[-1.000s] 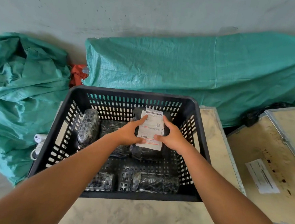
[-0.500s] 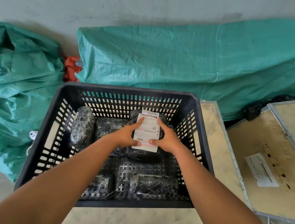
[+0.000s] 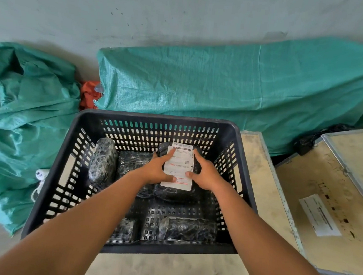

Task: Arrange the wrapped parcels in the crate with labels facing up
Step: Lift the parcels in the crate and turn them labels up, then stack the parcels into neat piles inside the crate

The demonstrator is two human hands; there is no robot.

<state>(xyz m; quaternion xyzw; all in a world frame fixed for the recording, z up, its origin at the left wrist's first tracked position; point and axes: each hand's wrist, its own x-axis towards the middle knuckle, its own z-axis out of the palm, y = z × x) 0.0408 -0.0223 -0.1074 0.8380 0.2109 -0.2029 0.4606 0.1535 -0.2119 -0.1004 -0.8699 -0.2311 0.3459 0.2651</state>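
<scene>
A black slotted crate [image 3: 48,183] stands in front of me and holds several parcels wrapped in dark film. The labelled parcel [image 3: 179,165] lies at the back right of the crate, its white label facing up. My left hand [image 3: 155,170] presses on its left side and my right hand [image 3: 206,174] on its right side, thumbs on the label. A dark parcel [image 3: 102,159] leans on its side at the back left. Another parcel [image 3: 131,161] lies next to it. Two more parcels [image 3: 187,229] lie along the front wall, no labels showing.
The crate rests on a pale wooden box [image 3: 258,176]. A second wooden box with a paper label [image 3: 320,215] stands to the right. Green tarps [image 3: 234,85] lie behind and to the left. A white cable plug [image 3: 40,175] sits left of the crate.
Both hands stay on the labelled parcel at the crate's back right. The view has shifted slightly; the parcel itself looks unmoved.
</scene>
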